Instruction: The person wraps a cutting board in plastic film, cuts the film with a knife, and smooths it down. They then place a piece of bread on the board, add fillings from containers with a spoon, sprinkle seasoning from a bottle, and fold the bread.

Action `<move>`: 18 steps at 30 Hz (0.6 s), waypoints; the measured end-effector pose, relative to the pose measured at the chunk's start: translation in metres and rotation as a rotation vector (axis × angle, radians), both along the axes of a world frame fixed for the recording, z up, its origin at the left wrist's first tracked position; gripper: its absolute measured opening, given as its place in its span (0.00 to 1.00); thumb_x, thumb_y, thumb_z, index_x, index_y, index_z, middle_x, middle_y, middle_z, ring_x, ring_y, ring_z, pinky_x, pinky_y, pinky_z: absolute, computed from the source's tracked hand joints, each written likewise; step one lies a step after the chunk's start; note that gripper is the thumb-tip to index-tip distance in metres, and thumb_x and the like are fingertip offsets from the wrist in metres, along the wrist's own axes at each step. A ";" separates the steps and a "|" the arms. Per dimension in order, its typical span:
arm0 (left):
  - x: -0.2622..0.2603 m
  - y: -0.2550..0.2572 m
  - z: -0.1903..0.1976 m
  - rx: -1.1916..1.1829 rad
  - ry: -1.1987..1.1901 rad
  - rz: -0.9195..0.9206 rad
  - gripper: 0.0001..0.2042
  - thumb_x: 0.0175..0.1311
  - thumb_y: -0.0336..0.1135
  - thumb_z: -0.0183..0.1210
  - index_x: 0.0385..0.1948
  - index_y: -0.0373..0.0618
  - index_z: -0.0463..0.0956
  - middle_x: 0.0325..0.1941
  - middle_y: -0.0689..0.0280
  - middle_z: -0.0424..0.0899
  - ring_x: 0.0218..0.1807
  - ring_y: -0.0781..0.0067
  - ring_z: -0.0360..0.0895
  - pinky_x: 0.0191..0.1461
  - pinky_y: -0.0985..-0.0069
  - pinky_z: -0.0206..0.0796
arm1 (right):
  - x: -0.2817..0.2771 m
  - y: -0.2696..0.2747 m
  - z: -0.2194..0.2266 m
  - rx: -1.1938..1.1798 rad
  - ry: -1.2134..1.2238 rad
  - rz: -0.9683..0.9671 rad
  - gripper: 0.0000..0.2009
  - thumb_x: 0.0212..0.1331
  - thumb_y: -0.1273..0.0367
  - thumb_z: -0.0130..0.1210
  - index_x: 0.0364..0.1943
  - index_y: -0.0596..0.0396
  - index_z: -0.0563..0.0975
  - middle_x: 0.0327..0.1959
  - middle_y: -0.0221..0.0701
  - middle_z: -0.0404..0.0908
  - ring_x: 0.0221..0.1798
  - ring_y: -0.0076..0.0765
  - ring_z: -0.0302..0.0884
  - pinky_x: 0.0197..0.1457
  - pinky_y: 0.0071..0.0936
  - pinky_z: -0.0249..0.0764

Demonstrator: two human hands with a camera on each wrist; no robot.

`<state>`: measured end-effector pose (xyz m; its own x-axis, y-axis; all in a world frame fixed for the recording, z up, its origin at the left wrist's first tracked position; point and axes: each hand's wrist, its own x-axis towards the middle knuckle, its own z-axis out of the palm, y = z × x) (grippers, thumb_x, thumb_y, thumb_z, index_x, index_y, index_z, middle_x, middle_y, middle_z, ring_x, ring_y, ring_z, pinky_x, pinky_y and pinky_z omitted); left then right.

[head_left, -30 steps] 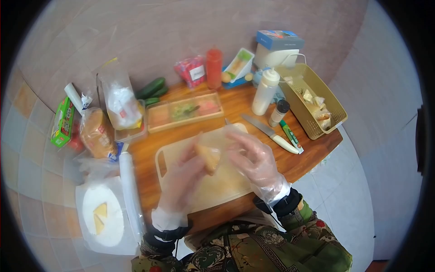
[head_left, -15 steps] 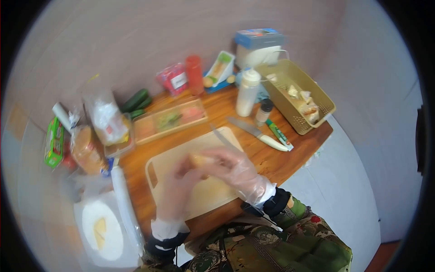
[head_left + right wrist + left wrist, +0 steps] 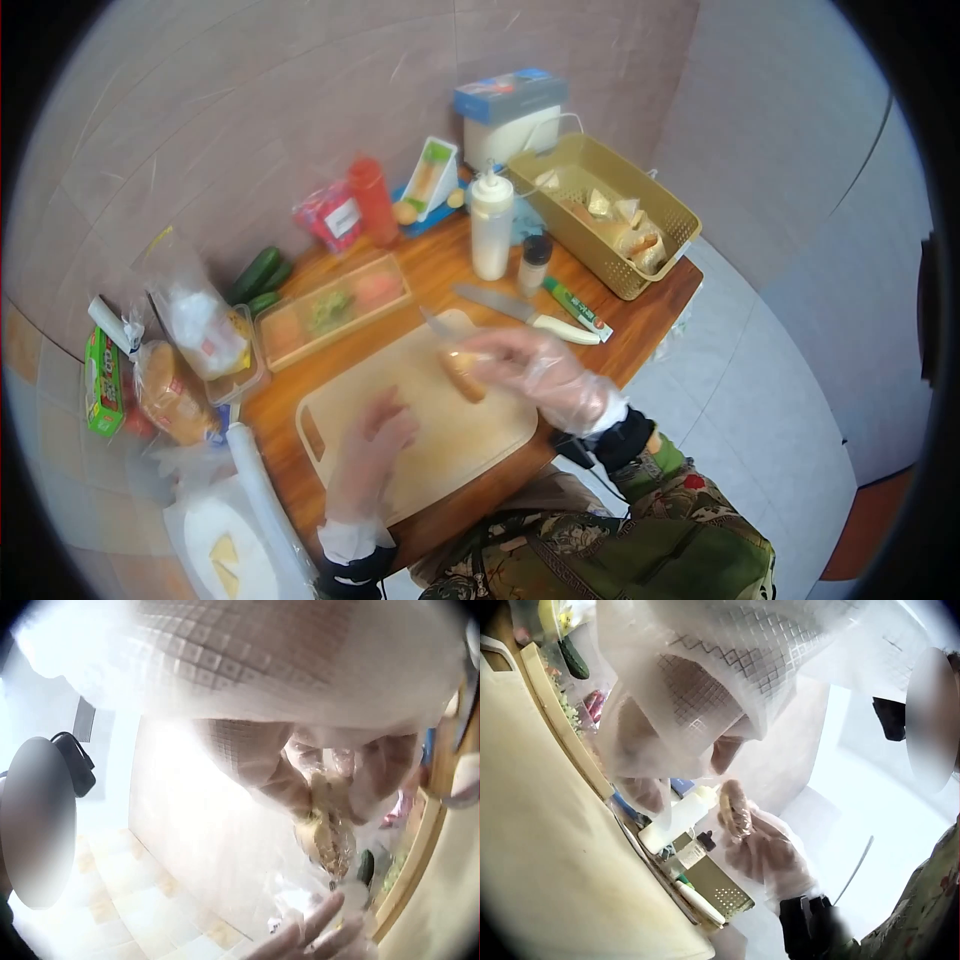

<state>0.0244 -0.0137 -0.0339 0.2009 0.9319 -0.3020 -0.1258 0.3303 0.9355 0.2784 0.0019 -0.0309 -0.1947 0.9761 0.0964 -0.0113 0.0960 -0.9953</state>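
Wooden table [image 3: 640, 318]: 1 jar [image 3: 534, 268], white-handled knife [image 3: 565, 329] between basket [image 3: 668, 262] and right hand [image 3: 540, 368] pinching sandwich [image 3: 463, 380]; left hand [image 3: 375, 445] loosely curled, empty.

Head view: moderately bright, diffuse light; fisheye bowing, black corners. Left hand [image 3: 372, 450] motion-blurred; red bottle [image 3: 373, 202] at worktop's [image 3: 640, 324] far edge soft. Small highlights on right hand [image 3: 545, 375]. Left wrist view: strong glare right of centre, pale surfaces washed out. Right wrist view: upper left bleached white. Smeared oval patch [image 3: 933, 720] in each wrist view.
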 end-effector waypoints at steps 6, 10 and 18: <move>-0.002 0.007 0.008 -0.095 0.031 -0.076 0.25 0.70 0.38 0.62 0.64 0.36 0.70 0.49 0.64 0.82 0.46 0.73 0.81 0.52 0.75 0.69 | 0.071 0.010 0.066 0.125 0.086 -0.446 0.19 0.68 0.66 0.61 0.58 0.62 0.78 0.46 0.29 0.84 0.47 0.19 0.78 0.51 0.22 0.75; 0.005 0.013 0.013 -0.078 0.030 -0.087 0.22 0.70 0.40 0.62 0.60 0.36 0.73 0.48 0.63 0.83 0.46 0.72 0.81 0.52 0.74 0.69 | 0.137 0.050 0.090 0.221 -0.211 -0.733 0.19 0.64 0.66 0.62 0.56 0.62 0.80 0.45 0.33 0.86 0.49 0.24 0.81 0.52 0.23 0.77; 0.019 0.016 0.015 -0.154 -0.049 -0.087 0.20 0.70 0.39 0.61 0.58 0.36 0.74 0.46 0.62 0.82 0.46 0.68 0.81 0.51 0.72 0.69 | 0.224 0.140 0.060 -0.174 -1.122 -0.600 0.24 0.58 0.58 0.63 0.55 0.60 0.81 0.45 0.40 0.87 0.44 0.34 0.84 0.51 0.26 0.78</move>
